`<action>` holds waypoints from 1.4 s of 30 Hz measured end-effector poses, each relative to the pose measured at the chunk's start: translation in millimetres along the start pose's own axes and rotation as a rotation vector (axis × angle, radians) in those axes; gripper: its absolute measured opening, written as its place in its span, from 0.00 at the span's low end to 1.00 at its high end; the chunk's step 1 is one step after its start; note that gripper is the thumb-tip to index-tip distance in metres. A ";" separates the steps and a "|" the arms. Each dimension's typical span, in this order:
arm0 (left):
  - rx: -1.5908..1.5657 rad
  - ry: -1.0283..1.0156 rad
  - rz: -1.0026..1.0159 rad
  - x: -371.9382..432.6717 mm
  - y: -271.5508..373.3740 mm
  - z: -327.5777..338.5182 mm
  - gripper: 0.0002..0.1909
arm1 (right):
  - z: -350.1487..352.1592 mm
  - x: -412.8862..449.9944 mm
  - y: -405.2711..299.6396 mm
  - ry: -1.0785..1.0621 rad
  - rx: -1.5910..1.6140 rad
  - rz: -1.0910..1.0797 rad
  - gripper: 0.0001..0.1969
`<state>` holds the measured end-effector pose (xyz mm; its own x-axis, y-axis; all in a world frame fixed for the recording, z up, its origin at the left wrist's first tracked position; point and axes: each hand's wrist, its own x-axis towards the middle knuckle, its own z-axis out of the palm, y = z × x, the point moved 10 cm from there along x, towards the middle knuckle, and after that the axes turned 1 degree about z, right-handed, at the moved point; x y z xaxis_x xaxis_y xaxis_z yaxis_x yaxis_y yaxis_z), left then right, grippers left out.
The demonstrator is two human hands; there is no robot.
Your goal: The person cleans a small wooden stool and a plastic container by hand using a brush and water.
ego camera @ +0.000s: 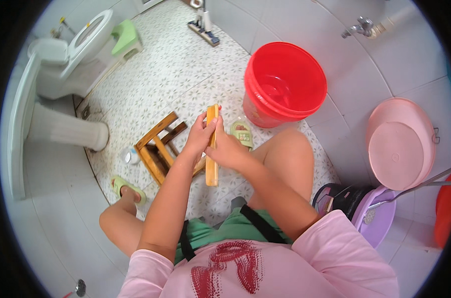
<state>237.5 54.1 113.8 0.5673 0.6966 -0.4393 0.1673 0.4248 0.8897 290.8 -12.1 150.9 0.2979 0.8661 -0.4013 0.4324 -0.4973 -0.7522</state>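
Observation:
A narrow yellow slat (212,173), apparently of wood, stands on edge between my two hands, its length pointing away from me. My left hand (198,137) grips its left side, the thumb laid across the upper face. From the right, my right hand (229,149) holds the same slat with the thumb near its middle. A small red spot shows at the slat's far end; I cannot tell what it is. Below and left of the hands, a brown wooden frame like a small stool (148,143) rests tilted on the floor, partly hidden by my left forearm.
Beyond my right knee stands a red plastic bucket (249,97). Pink basins (395,156) lean against the right wall, above a purple basin (383,223). A small container (130,156) sits by the frame. Farther off are a toilet (61,78), a green stool (126,39) and a mop (203,31).

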 end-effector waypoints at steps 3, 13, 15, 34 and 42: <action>-0.013 -0.051 -0.010 32.4 17.5 29.3 0.24 | -71.6 29.7 -5.4 -0.185 0.138 0.024 0.28; -0.736 -0.279 -0.334 88.2 -30.7 79.0 0.24 | -215.1 169.2 254.2 -0.036 -0.660 0.529 0.27; -0.814 -0.290 -0.337 93.8 -36.2 77.0 0.27 | -192.5 173.8 293.4 -0.161 -0.297 0.658 0.25; -0.777 -0.055 -0.335 80.2 -86.0 25.5 0.26 | -191.9 178.6 270.0 -0.153 -0.090 0.588 0.05; -0.686 0.118 -0.261 28.5 -88.7 -38.0 0.22 | -247.4 98.4 193.5 0.062 0.347 0.421 0.06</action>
<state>208.1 58.3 17.6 0.4812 0.5648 -0.6704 -0.2788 0.8236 0.4939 614.4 -35.6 95.2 0.4386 0.5864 -0.6810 -0.0375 -0.7451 -0.6659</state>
